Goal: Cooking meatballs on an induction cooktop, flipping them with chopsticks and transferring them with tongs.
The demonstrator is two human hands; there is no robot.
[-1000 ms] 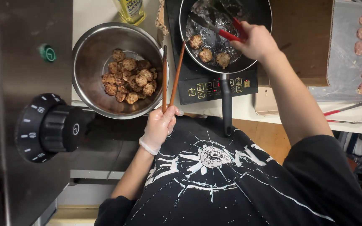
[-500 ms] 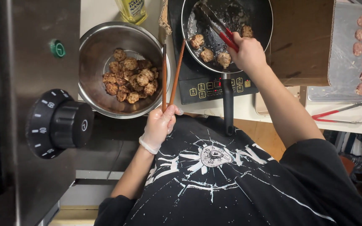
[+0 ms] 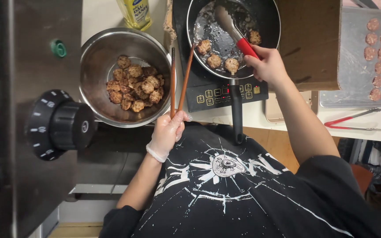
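Note:
My left hand [image 3: 167,132], in a thin clear glove, grips a pair of long wooden chopsticks [image 3: 179,77] that point up between the steel bowl [image 3: 94,48] and the black frying pan [image 3: 267,26]. The bowl holds several browned meatballs [image 3: 135,86]. My right hand [image 3: 267,66] holds red-handled tongs [image 3: 234,31] whose metal tips rest in the oily pan. Several fried meatballs [image 3: 214,59] lie along the pan's near side. The pan sits on a black induction cooker [image 3: 225,93], with its handle [image 3: 237,114] pointing toward me.
A metal tray [image 3: 345,66] of raw pink meatballs sits at the right, with a second pair of red tongs [image 3: 353,123] on the counter below it. A yellow oil bottle [image 3: 135,11] stands behind the bowl. A steel appliance with a black dial [image 3: 56,125] fills the left.
My right hand has drawn back toward me with the tongs, whose tips now sit deeper in the pan. My left hand and the chopsticks have hardly moved.

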